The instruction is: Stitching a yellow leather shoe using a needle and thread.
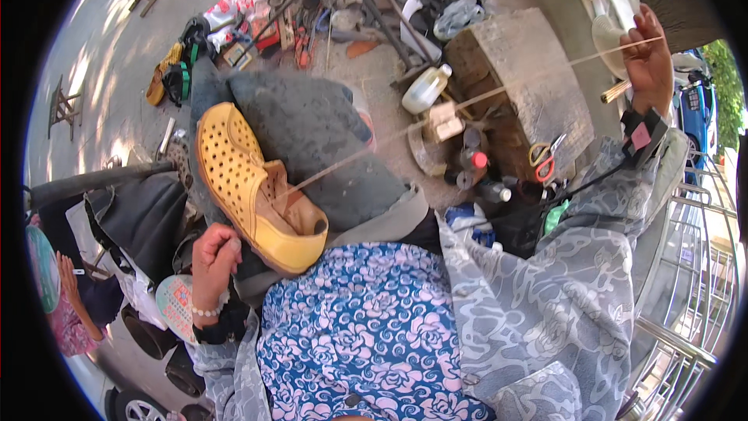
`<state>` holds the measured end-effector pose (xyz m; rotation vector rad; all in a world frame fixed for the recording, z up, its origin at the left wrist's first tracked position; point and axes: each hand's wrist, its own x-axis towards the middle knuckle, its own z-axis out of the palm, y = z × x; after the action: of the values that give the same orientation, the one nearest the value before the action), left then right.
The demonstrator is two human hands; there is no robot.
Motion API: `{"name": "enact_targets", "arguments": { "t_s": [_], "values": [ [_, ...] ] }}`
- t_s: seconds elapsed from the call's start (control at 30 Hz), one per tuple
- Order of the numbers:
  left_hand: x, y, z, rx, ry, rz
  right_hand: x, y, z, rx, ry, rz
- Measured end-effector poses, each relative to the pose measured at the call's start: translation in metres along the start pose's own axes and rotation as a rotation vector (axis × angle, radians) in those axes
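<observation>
Yellow perforated shoe [257,187] rests on the lap, steadied by the left hand [214,261], fingers curled against its sole; the right hand [650,58] pinches the taut thread [467,101] pulled high; overtension might snap it or tear the stitch hole.

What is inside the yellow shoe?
A taut thread runs into the yellow shoe from the raised right hand. Its tan insole shows; the toe end is covered.
</observation>
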<state>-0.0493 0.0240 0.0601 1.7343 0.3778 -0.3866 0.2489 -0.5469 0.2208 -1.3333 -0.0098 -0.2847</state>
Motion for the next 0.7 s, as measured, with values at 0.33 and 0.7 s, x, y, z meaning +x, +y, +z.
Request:
{"name": "enact_targets", "arguments": {
  "t_s": [0.33,0.7],
  "values": [
    [-0.009,-0.010,-0.002,-0.050,-0.015,-0.009,0.017,-0.019,0.032,-0.076,0.087,0.101],
    [-0.003,-0.018,0.002,-0.114,-0.017,0.051,0.041,-0.078,0.033,-0.764,-0.021,-0.047]
  ]
}}
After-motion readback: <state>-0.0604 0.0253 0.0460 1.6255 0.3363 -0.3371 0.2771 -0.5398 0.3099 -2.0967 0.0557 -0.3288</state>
